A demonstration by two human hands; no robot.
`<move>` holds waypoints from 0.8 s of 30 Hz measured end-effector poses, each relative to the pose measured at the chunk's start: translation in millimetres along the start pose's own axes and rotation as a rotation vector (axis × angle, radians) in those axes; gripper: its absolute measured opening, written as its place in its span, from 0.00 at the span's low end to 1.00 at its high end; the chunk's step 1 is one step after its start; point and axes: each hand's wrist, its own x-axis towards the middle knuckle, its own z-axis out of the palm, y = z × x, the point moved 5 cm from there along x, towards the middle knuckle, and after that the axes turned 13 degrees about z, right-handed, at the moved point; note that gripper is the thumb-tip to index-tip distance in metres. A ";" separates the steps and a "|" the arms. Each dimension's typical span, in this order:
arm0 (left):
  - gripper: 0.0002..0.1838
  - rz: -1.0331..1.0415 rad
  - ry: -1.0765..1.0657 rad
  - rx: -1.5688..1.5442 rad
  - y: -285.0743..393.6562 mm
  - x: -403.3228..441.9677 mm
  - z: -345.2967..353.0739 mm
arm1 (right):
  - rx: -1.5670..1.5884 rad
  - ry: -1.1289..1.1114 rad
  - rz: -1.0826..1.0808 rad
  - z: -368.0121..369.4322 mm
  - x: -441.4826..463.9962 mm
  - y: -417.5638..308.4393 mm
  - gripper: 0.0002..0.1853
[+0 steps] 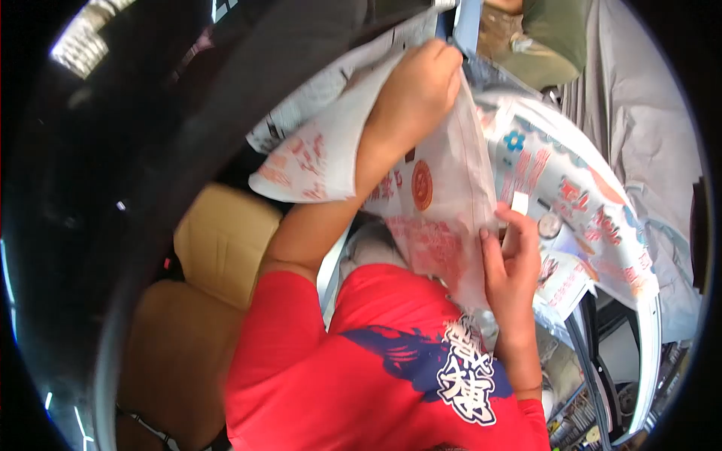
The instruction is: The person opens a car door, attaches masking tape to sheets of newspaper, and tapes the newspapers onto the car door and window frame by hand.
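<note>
A thin whitish sheet [451, 180] with red printed characters and a round orange-red emblem hangs in front of my red shirt. My left hand [421, 83] is raised at the top middle, fingers closed on the sheet's upper edge. Part of the sheet folds over my left forearm into a loose flap [312, 165]. Lower on the right, my right hand [514, 263] has thumb and forefinger at the sheet's side edge, gripping it. Just beyond those fingers are a small white piece [520, 201] and a round, pale, disc-like item [549, 225].
To the left is a dark glossy car body [98, 188], with a tan seat [226, 240] inside. A door-like panel covered in printed sheeting [579, 188] stands at right. Another person's olive clothing [553, 41] shows at the top. Grey draped cloth [650, 98] hangs at far right.
</note>
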 end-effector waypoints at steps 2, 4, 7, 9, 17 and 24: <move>0.02 -0.065 -0.060 0.056 -2.2 2.2 11.0 | -0.191 -0.031 0.041 -2.7 5.1 1.6 0.16; 0.02 -0.116 -0.130 0.125 -13.8 1.2 26.8 | -0.182 -0.022 -0.066 0.2 10.2 -10.1 0.17; 0.04 -0.180 -0.182 0.183 -35.6 -1.6 43.6 | -0.183 -0.024 -0.040 7.0 12.7 -19.6 0.18; 0.04 -0.181 -0.195 0.145 -50.2 -3.9 52.0 | -0.223 -0.047 -0.022 11.6 14.6 -19.6 0.18; 0.13 -0.078 -0.172 -0.163 -90.2 -21.8 80.0 | -0.356 -0.028 -0.004 13.1 13.3 -16.2 0.18; 0.10 -0.292 -0.264 -0.314 -61.1 1.6 47.3 | -0.289 -0.031 -0.081 26.0 8.9 -27.0 0.18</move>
